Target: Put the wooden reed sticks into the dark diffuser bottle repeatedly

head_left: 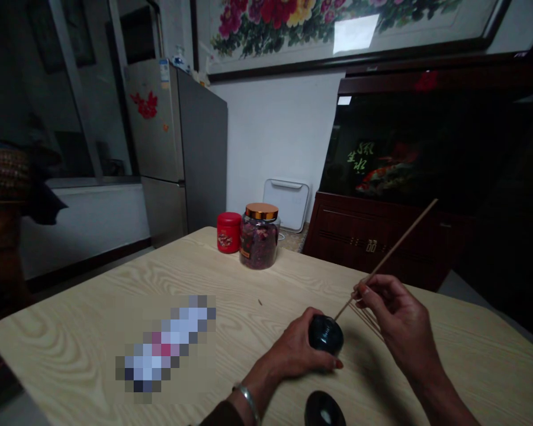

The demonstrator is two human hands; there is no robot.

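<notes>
A small dark, glossy round pot point(327, 336) is gripped between the thumb and fingers of my left hand point(291, 346), just above or on the table. My right hand point(397, 319) pinches a long thin wooden stick point(402, 239), slanting up to the right. The stick's lower end meets the far edge of the pot; whether it enters an opening I cannot tell. Several more thin sticks point(368, 319) show below my right fingers, partly hidden by the hand. Close to me at the bottom edge lies another dark, glossy rounded piece point(324, 408), partly cut off.
On the pale wooden table point(195, 260) stand a red lidded tin point(228, 232) and a glass jar point(258, 239) with a copper lid and dried petals. A blurred-out long item point(166, 343) lies at left. Behind are a fridge point(204, 154) and a fish tank cabinet point(382, 231).
</notes>
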